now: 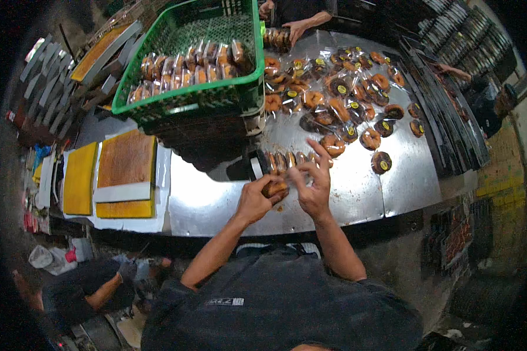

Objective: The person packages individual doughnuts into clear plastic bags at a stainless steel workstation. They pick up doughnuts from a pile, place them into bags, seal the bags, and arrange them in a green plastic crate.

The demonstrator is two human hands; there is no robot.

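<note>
My left hand is closed around a wrapped brown doughnut close to the front of the metal table. Just to its right, my right hand has its fingers spread, with some blur at the fingertips. I see nothing plainly held in it. Beyond both hands, a row of doughnuts stands on edge, partly covered by my right fingers. At the row's left end is a dark object with a white band. Many loose wrapped doughnuts, some with yellow labels, lie farther back and right.
A green crate with rows of packed doughnuts stands at back left. Yellow-edged sheet cakes lie on the left. Across the table, another person's hand is at more doughnuts. Dark trays line the right edge. Another person works at lower left.
</note>
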